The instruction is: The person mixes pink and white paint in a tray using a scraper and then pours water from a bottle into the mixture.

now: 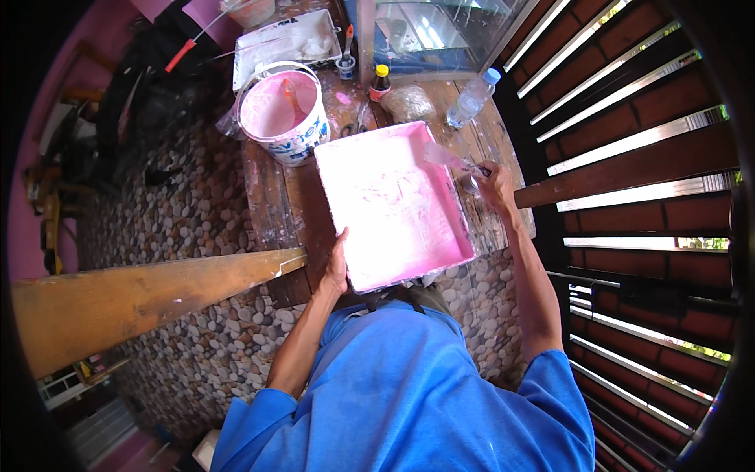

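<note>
A paint tray (464,240), its inside covered in pink paint, sits in front of me at the near edge of the wooden table, slightly tilted. My left hand (338,263) grips the tray's left rim near the lower corner, its fingers partly hidden below. Held in my closed right hand (494,187) is a flat, pink-coated tool (446,156), like a scraper or flat brush. Its broad end reaches over the tray's right rim near the far corner. Glare washes out much of the tray's inside.
Behind the tray stand a white bucket (292,148) with pink paint, a yellow-capped bottle (381,82), a clear plastic bag (409,105) and a water bottle (470,101). A white tray (255,69) lies farther back. A wooden beam (157,295) juts in from the left; slats (629,161) line the right.
</note>
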A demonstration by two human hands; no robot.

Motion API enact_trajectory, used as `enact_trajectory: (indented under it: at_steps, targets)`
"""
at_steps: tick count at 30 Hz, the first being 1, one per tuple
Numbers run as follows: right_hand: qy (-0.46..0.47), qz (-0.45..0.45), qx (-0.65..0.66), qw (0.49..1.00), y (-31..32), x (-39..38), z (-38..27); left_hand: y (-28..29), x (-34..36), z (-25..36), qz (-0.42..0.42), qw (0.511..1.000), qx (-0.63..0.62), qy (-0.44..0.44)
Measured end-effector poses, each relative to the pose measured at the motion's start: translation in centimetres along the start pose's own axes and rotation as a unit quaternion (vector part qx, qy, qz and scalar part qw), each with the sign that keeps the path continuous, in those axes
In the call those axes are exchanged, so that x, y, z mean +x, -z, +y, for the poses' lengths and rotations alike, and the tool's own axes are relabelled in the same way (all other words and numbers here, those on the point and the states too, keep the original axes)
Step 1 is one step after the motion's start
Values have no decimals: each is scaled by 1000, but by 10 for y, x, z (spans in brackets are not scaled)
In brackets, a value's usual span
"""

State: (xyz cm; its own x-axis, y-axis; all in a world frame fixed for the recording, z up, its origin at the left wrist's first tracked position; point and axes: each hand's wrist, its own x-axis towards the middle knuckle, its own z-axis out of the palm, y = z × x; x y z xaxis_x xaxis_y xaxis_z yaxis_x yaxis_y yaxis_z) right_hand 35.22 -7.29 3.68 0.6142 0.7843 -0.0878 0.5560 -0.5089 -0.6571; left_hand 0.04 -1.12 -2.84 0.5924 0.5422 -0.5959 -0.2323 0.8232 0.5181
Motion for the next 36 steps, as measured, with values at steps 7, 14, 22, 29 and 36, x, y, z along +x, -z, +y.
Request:
enact_trajectory:
  at_steps: [7, 14, 22, 29, 36]
  targets:
    - [88, 103, -66, 989, 19, -4, -20, -1, -1, -1, -5, 1000, -5, 0]
    - [238, 100, -127, 958, -5, -28, 5, 8, 2, -6, -8, 1000, -10, 5]
    - [263, 122, -214, 933, -9, -34, 34, -1, 1, -5, -4, 1000, 1, 3]
    - [256, 200, -214, 921, 21, -31, 1, 8, 5, -10, -17, 1000, -9, -7]
    - [306, 111, -264, 908, 16, -32, -2, 9, 7, -13, -7, 1000, -25, 6]
